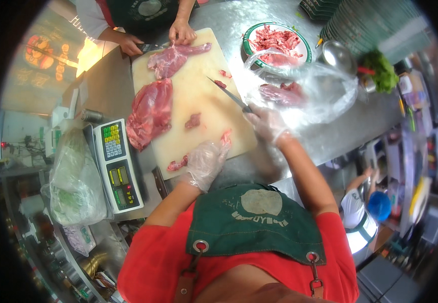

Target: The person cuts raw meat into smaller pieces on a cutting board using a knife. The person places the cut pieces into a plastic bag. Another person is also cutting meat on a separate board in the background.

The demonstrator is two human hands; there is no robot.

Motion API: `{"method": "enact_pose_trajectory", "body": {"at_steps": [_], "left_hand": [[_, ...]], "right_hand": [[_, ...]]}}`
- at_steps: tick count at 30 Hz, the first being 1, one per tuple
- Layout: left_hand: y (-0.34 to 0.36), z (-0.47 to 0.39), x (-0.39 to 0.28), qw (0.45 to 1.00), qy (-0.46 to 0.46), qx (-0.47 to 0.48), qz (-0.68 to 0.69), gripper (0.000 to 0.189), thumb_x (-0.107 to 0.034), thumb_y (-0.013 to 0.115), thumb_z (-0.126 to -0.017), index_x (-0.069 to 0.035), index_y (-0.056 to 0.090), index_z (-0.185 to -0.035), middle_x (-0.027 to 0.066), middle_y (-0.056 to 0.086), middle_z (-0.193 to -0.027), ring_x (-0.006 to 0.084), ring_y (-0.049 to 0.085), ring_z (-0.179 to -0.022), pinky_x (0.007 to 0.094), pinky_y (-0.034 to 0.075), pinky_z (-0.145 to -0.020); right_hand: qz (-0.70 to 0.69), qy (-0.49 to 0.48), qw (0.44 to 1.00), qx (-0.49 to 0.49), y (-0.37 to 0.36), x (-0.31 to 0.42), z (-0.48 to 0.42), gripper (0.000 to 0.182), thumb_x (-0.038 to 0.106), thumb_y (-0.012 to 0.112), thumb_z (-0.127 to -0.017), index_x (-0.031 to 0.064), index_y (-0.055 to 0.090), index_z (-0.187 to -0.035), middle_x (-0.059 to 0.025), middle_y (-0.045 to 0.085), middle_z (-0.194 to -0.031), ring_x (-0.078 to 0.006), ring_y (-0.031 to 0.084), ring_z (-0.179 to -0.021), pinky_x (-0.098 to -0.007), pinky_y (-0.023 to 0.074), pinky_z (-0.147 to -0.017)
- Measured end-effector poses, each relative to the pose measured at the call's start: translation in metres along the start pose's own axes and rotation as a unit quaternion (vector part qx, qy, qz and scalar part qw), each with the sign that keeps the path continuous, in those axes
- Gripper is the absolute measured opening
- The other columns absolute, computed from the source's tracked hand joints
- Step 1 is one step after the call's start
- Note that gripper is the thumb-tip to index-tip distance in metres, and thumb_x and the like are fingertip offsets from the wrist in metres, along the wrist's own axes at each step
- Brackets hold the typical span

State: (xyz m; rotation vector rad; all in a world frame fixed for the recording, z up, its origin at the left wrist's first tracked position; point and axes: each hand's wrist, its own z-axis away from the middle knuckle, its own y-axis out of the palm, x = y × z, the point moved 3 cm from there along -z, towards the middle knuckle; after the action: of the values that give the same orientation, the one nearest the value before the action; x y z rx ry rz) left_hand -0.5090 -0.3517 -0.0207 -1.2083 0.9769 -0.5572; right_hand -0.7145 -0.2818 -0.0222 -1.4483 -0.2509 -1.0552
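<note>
My right hand (pixel 267 123), in a clear plastic glove, grips a knife (pixel 230 96) whose blade lies over the right side of a white cutting board (pixel 219 110). A small raw meat scrap (pixel 219 83) touches the blade near its tip. My left hand (pixel 207 161), gloved too, is at the board's near edge with a pale scrap of meat (pixel 226 137) at its fingers. Beside it lies a dark red scrap (pixel 178 163). Another piece (pixel 193 121) rests mid-board. A large slab of raw meat (pixel 151 113) covers the board's left edge.
Across the board a co-worker's hands (pixel 183 32) hold a knife and a bone-in cut (pixel 177 57). At right are a plate of meat strips (pixel 308 41) and a plastic bag with meat (pixel 328 91). A scale (pixel 120 166) and another knife (pixel 160 183) lie left.
</note>
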Motion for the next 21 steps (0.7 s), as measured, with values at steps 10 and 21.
{"method": "enact_pose_trajectory", "body": {"at_steps": [10,21], "left_hand": [[0.004,-0.016,0.022,0.979,0.112,-0.153,-0.076,0.02,-0.021,0.051,-0.094,-0.007,0.065,-0.099,0.0167,0.064,-0.091,0.0319,0.063,-0.081,0.0432,0.052,-0.067],[0.033,-0.132,0.041,0.995,0.026,-0.064,-0.078,0.041,-0.004,0.048,-0.085,0.002,0.057,-0.125,0.0175,0.057,-0.134,0.0293,0.05,-0.13,0.0367,0.043,-0.105]], "right_hand": [[0.206,0.035,0.977,0.034,0.022,-0.037,0.012,0.049,0.036,0.053,-0.096,0.01,0.041,-0.137,-0.0241,0.067,-0.099,-0.0436,0.065,-0.088,-0.051,0.0505,-0.079],[0.091,0.062,0.993,0.048,0.007,-0.053,0.079,0.053,0.031,0.058,-0.094,0.016,0.045,-0.143,-0.0224,0.066,-0.106,-0.0409,0.064,-0.095,-0.0499,0.0497,-0.084]]}}
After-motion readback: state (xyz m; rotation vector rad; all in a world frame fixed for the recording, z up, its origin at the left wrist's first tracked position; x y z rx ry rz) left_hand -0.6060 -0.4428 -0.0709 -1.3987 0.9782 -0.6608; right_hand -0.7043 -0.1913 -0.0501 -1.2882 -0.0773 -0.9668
